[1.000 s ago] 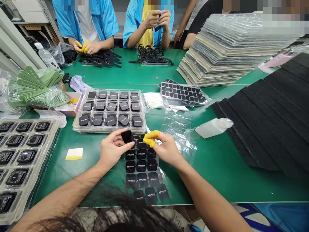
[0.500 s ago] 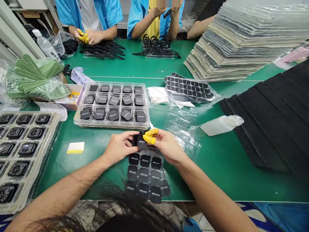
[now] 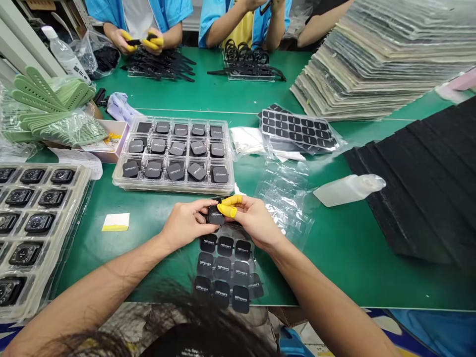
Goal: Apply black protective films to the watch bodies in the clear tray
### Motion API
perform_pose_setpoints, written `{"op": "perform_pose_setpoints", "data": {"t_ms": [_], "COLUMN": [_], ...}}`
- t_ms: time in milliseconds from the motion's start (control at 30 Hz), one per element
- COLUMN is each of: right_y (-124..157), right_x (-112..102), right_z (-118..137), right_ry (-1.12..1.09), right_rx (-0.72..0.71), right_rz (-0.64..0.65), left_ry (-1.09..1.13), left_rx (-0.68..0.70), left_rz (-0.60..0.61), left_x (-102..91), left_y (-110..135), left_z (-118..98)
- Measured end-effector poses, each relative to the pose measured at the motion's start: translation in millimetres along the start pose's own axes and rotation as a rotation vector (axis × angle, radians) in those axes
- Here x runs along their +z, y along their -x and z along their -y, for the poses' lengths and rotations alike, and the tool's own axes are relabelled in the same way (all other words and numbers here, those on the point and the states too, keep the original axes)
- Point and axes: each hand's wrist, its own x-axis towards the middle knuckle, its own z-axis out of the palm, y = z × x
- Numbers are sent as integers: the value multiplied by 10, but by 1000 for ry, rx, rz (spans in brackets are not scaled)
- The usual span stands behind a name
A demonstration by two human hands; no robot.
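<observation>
My left hand (image 3: 185, 221) grips a black square watch case (image 3: 204, 213) by its left side, fingers closed. Over the watch's face lies a square black HiFuture film (image 3: 215, 215), lined up with it. My right hand (image 3: 248, 214), with yellow finger cots on thumb and forefinger, pinches the film at its upper right edge. Below both hands rests a clear sheet of black HiFuture films (image 3: 223, 267), near the table's front edge. Another film sticks out from under its right side. The fingers partly hide the watch.
A clear tray (image 3: 174, 186) of film-covered watches stands ahead, and another watch tray (image 3: 76, 218) at left. To the right are empty clear sheets (image 3: 284, 188), a white bottle (image 3: 344, 190) and black foam sheets (image 3: 416, 188). Two co-workers handle black straps (image 3: 159, 64) across the table.
The film has come up from its lower, offset position onto the watch's face. Both hands stay close together. Across the table, one co-worker's hands have moved apart, now with a black piece between them.
</observation>
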Motion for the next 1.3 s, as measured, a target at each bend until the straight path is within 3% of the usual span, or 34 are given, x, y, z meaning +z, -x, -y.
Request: {"op": "perform_pose_setpoints", "data": {"t_ms": [267,1033,1300], "right_y": [-17,32,28], "right_x": [-34,49,29], "right_z": [-27,38,14], "right_ry": [19,-17,104], "right_rx": [-26,-16,-91], "right_rz": [32,-43,-16], "left_ry": [10,10,20], "left_rx": [5,27,27], "left_rz": [-3,-15,-36], "left_x": [4,8,13], "left_y": [4,5,3], "left_z": [15,0,-3]}}
